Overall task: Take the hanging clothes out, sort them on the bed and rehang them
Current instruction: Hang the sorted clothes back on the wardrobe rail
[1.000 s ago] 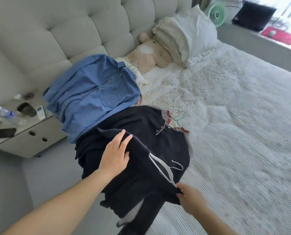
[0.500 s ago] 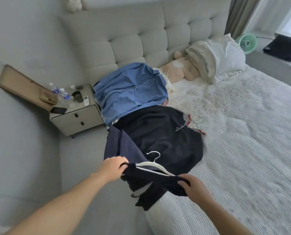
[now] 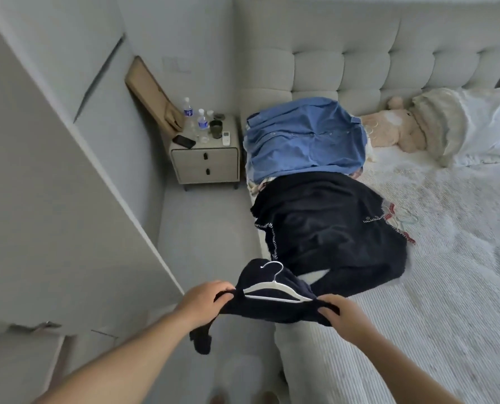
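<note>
A dark navy garment (image 3: 272,306) on a white hanger (image 3: 275,287) is held up over the bed's near left edge. My left hand (image 3: 205,298) grips its left shoulder and my right hand (image 3: 344,316) grips its right shoulder. Part of the garment hangs down below my left hand. Behind it a black knit garment (image 3: 330,225) with light stitched edging lies spread on the bed (image 3: 446,287). A blue denim shirt (image 3: 304,141) lies beyond it near the headboard. Pale hangers (image 3: 403,220) poke out at the black garment's right edge.
A nightstand (image 3: 206,161) left of the bed carries water bottles, a cup, a phone and a remote. A stuffed toy (image 3: 394,132) and pillows (image 3: 461,121) lie against the tufted headboard. A pale wardrobe panel (image 3: 68,199) fills the left side; floor runs between it and the bed.
Both hands lifted the navy garment with its hanger off the pile and drew it back toward me. The view pulled back from the bed, showing more of the floor and wardrobe.
</note>
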